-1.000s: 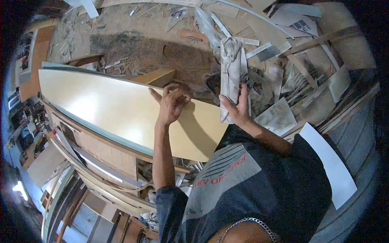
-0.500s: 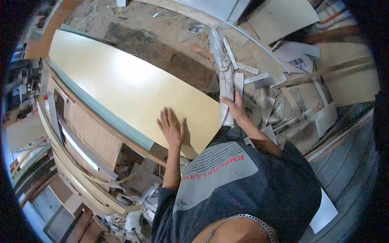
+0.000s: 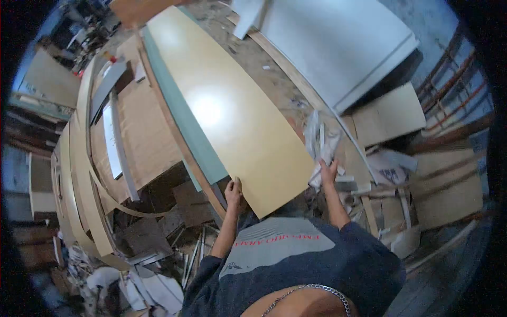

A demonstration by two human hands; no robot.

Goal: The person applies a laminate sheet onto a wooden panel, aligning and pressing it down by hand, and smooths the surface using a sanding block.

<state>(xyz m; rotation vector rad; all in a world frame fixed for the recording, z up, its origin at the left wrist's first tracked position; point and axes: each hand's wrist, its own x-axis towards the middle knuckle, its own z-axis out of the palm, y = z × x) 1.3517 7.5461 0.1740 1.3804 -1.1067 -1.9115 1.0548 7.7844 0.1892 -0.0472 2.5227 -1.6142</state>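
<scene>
A long glossy cream-yellow board (image 3: 253, 137) stretches away from me, lying over a pale green board (image 3: 185, 121). My left hand (image 3: 233, 193) is closed on the near left edge of the yellow board, thumb toward its top and some fingers hidden. To the right of the board, my right hand (image 3: 328, 173) is closed around the near end of a long white bundle wrapped in clear plastic (image 3: 328, 145). The bundle lies close along the board's right edge; whether they touch is unclear.
A large pale panel (image 3: 327, 47) leans at the back right. Several offcuts and scraps lie around the right side. On the left, a plywood sheet (image 3: 140, 132) carries grey and white strips (image 3: 113, 142). A brown board (image 3: 140, 10) stands at the far end.
The view has turned, and the yellow board now points more straight ahead. My left hand went from lying flat on its face to gripping its left edge. My right hand stays at the bundle.
</scene>
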